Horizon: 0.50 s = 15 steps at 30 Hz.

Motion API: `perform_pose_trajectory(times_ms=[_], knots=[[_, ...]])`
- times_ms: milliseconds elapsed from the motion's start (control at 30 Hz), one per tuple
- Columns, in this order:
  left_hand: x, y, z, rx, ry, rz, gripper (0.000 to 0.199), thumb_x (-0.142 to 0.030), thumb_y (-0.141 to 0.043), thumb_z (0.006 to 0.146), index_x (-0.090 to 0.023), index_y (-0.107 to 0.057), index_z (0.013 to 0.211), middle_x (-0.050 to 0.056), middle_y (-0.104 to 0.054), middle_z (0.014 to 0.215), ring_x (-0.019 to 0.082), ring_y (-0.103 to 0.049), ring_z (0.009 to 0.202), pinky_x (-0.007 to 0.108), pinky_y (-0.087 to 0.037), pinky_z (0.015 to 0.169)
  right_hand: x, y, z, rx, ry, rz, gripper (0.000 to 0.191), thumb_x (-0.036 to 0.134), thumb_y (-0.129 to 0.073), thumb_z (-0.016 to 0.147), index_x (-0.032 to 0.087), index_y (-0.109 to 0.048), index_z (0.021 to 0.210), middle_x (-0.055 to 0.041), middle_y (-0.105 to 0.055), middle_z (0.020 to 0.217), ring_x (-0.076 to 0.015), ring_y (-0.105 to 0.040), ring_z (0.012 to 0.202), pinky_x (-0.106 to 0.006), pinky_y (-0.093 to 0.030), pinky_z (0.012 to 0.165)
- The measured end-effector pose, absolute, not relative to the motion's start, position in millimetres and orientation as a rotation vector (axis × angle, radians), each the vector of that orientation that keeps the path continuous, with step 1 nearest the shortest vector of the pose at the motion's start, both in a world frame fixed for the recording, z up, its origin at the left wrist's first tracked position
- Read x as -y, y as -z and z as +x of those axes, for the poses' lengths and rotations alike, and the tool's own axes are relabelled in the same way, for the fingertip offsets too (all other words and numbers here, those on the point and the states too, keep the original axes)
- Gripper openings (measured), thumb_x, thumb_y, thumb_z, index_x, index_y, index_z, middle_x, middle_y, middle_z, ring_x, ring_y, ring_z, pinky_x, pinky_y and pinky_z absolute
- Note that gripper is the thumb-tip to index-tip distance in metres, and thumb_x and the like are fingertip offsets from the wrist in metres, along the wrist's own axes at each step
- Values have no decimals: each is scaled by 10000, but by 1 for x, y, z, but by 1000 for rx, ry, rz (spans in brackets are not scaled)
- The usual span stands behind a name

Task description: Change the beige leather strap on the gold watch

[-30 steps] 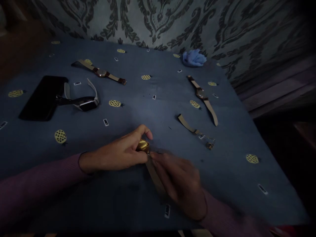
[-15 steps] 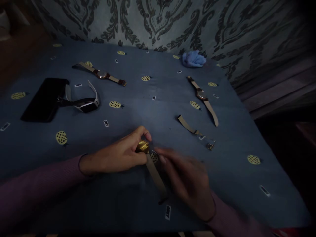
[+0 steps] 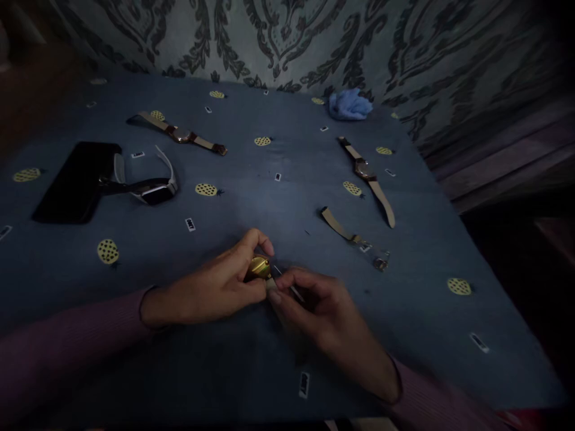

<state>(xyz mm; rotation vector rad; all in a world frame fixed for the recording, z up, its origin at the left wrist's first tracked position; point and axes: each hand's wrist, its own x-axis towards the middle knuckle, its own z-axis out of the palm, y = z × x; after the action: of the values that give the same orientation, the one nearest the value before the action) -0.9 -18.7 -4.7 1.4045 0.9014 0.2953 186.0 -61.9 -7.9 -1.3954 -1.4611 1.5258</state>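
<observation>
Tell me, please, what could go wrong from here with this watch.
The thin, pale, straight tool in the right hand has its tip close to the shiny gold-coloured watch case; a slip might scratch it. The left hand curls around that case, so the tip could prick a finger. A tiny, thin, dark sliver on the blue pineapple-patterned tablecloth, if a loose part, could get lost in this dim light.

Right hand point(image 3: 332, 317) back at the strap point(image 3: 270, 285)
Half a second ago it held the thin tool point(image 3: 296, 293) clear of the strap; now its thumb is at the upper end, beside the gold watch case point(image 3: 258, 267) (the lower length barely shows).
</observation>
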Motion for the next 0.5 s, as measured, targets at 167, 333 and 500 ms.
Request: perform_pose_trajectory(times_ms=[167, 333, 500], knots=[[15, 1, -1, -887, -243, 1389, 151, -212, -459, 906, -241, -401, 1043, -77, -395, 685, 90, -347, 595, 207, -322, 538, 61, 7, 186, 1278, -1698, -1418, 268, 386, -707, 805, 170, -580, 709, 53, -456, 558, -83, -398, 505, -203, -330, 464], [13, 3, 0, -839, -274, 1311, 117, -176, -408, 911, -221, -411, 1019, -73, -420, 667, 88, -374, 606, 205, -339, 549, 60, 4, 188, 1216, -1729, -1380, 262, 366, -748, 780, 163, -594, 720, 64, -452, 550, -65, -377, 493, -187, -315, 456], [13, 1, 0, -872, -252, 1294, 131, -158, -411, 891, -218, -423, 1006, -74, -446, 662, 90, -403, 624, 206, -355, 564, 60, 7, 190, 1246, -1735, -1356, 207, 336, -688, 832, 158, -628, 744, 48, -492, 574, -69, -416, 509, -191, -355, 474]])
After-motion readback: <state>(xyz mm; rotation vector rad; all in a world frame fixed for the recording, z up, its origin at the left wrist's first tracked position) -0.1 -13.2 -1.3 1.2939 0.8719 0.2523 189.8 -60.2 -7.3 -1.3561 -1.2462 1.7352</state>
